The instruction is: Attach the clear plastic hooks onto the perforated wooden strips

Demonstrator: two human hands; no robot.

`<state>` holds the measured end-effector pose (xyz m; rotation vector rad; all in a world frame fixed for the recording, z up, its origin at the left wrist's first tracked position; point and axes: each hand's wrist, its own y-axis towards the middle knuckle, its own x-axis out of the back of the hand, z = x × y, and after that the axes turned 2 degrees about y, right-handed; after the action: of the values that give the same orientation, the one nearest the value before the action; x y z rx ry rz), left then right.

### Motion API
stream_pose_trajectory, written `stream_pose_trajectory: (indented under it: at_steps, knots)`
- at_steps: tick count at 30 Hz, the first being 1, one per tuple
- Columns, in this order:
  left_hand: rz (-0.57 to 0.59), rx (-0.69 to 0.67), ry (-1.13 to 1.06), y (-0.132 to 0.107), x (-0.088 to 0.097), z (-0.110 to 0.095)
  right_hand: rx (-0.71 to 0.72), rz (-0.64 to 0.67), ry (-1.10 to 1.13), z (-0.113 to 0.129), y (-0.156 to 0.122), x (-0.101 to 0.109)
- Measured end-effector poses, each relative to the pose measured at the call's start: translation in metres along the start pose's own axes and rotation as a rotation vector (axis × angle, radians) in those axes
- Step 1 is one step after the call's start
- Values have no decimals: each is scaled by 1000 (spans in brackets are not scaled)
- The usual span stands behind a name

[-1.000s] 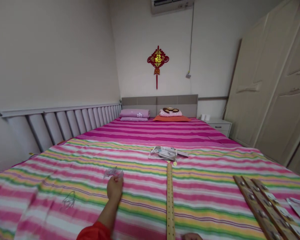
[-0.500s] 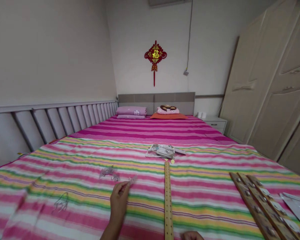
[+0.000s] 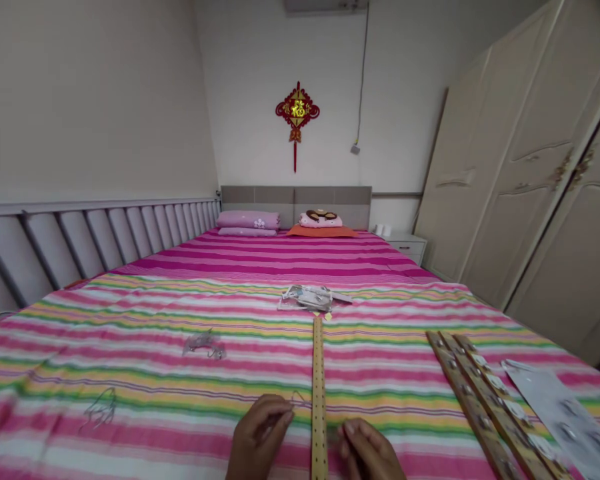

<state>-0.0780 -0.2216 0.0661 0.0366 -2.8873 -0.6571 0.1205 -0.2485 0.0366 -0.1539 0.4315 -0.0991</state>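
My left hand (image 3: 260, 433) is pinched on a small thin wire piece (image 3: 298, 399), held just left of a long wooden strip with holes (image 3: 319, 387) that lies lengthwise on the striped bedspread (image 3: 180, 373). My right hand (image 3: 370, 450) rests at the strip's near right side with fingers curled; what it holds, if anything, is hidden. A small heap of clear wire pieces (image 3: 203, 345) lies to the left, another heap (image 3: 100, 408) nearer the left edge.
Further wooden strips with metal fittings (image 3: 485, 400) and a grey sheet (image 3: 560, 413) lie at the right. A pile of packets (image 3: 307, 297) sits beyond the strip's far end. Pillows (image 3: 250, 221), a headboard, a bedside table (image 3: 405, 245) and a wardrobe (image 3: 530, 173) surround the bed.
My left hand drew back from the heap of wire pieces toward the wooden strip, carrying one piece. My right hand came up into view beside the strip. The view shifted right.
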Motion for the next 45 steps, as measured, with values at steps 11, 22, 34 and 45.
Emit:
stream_pose_trajectory:
  at_steps: [11, 22, 34, 45]
  knots:
    - [233, -372, 298, -26, 4, -31, -65, 135, 30, 38, -31, -25]
    - [363, 184, 221, -26, -7, -45, 215, 149, -321, 38, -30, -4]
    - [460, -179, 350, -19, 12, -52, 262, 342, -375, 50, -53, -1]
    - [405, -275, 479, -23, 9, -62, 236, 199, -350, 49, -51, -1]
